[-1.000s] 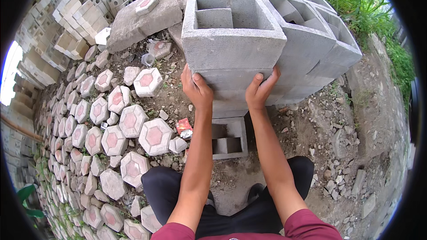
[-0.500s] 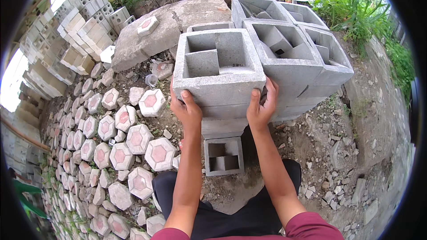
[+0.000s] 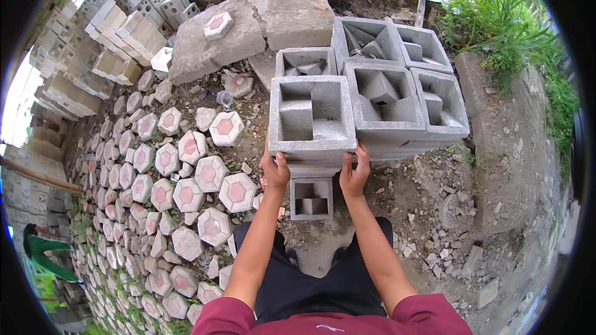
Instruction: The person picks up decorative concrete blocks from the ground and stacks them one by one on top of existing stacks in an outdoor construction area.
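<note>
A grey, square, hollow concrete box (image 3: 313,146) sits at the near left of a stack of similar boxes. My left hand (image 3: 275,169) is closed on its near left corner, thumb on the front face. At the near right corner my right hand (image 3: 354,172) grips it the same way, with some fingers hidden behind the side. Looking into its open top, I see smaller block-like shapes inside. Beside it on the right stands another box (image 3: 390,125) holding tilted pieces. Below, between my legs, a smaller-looking hollow box (image 3: 312,214) rests on the ground.
Hexagonal pavers (image 3: 236,193) with reddish centres cover the ground at left. A cracked concrete slab (image 3: 273,15) lies behind, carrying one paver (image 3: 218,25). Stacked hollow blocks (image 3: 124,37) stand at far left. Rubble (image 3: 447,254) lies right, beside a low concrete edge (image 3: 490,167).
The held box now sits lower in view and closer in line with its neighbours, more of which show behind it. Both hands keep their hold. My view has shifted too.
</note>
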A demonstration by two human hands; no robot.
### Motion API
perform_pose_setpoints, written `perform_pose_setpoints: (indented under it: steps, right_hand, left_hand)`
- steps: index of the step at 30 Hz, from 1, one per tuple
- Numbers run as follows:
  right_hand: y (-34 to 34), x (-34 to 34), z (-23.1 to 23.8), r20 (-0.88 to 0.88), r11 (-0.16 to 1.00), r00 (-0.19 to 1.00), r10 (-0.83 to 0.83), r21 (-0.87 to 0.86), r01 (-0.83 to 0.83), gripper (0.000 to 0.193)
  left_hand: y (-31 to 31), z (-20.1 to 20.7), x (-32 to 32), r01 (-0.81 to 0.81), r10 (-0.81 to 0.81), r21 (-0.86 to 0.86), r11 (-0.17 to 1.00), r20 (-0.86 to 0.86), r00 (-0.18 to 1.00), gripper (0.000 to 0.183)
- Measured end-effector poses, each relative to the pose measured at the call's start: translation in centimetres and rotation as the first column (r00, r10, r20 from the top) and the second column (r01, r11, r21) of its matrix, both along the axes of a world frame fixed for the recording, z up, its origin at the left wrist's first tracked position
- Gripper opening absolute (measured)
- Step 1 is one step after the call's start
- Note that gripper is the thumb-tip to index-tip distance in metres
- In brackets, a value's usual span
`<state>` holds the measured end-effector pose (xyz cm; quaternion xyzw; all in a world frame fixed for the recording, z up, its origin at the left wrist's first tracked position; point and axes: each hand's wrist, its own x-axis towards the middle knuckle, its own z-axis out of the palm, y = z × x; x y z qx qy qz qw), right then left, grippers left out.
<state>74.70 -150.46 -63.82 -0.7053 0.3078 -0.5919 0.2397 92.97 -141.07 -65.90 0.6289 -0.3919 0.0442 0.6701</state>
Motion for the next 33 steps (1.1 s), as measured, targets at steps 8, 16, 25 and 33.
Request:
perform_pose_setpoints:
  steps: [8,16,25,33]
  right_hand:
    - [5.6,-5.8,16.8,-0.353,0.931,0.933,-0.070,0.314,0.189,0.056]
    - [10.9,-15.8,41.0,-0.223,0.858,0.974,0.029,0.506,0.090,0.032]
    - [14.8,-29.4,52.4,-0.159,0.848,0.922,-0.353,0.363,0.387,0.017]
    - [21.7,-32.2,53.1,-0.037,0.567,0.627,-0.778,0.387,0.727,0.026]
  left_hand:
    - [6.0,20.4,-10.4,0.030,0.102,0.267,0.963,-0.468,0.878,0.038]
    - [9.9,36.5,-18.7,0.407,-0.116,0.454,0.793,-0.543,0.832,0.039]
    - [6.7,52.4,-23.7,0.777,-0.546,0.336,0.532,-0.565,0.618,0.025]
    - [2.2,53.5,-30.2,0.966,-0.824,0.252,0.061,-0.533,0.192,0.023]
